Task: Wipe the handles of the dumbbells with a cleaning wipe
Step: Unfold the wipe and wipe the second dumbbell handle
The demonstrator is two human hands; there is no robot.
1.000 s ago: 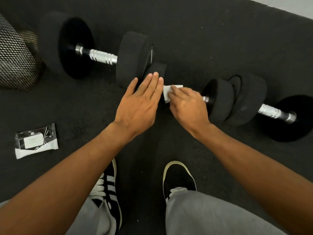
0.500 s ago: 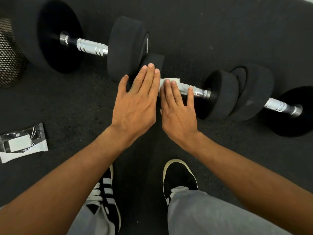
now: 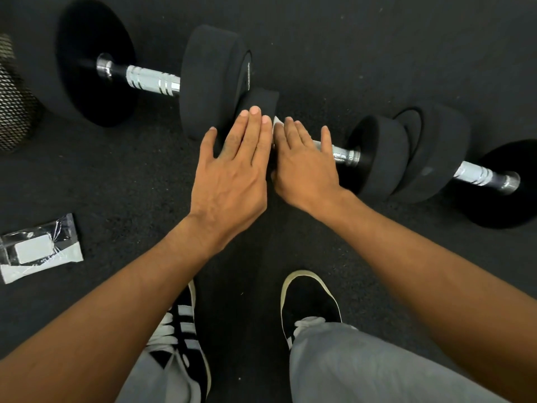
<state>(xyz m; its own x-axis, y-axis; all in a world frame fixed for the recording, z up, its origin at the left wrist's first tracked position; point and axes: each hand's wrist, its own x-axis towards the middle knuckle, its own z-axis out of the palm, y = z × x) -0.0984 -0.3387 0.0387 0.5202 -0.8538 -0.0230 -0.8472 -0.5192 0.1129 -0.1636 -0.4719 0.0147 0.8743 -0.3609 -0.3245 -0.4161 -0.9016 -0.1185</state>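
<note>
Dark rubber flooring fills the shot, and at its centre the right hand lies flat, fingers straight, pressing a white wipe down onto the handle of the middle dumbbell. That's an open palm on top of the bar, with no wrap round it to be seen. Only a corner of the wipe peeks out past the fingertips, plus a sliver between the outer fingers.

Touching it on the inside, the left hand is open too. Its fingers are straight and together, resting on that dumbbell's small end weight, apparently to steady it.

Now the line that matters. The handle runs from the left hand's weight down and to the right, and the bare chrome shows just right of the right hand, before the dumbbell's right end. The right hand is the nearer one, so the wipe looks set to travel rightward along that axis.

Further out, a third dumbbell leans against the middle dumbbell's right end, its handle uncovered. A large dumbbell sits just beside the left end. The wipe packet lies well off to the lower left, with a mesh basket at the far left edge. Two shoes stand below the middle dumbbell.
</note>
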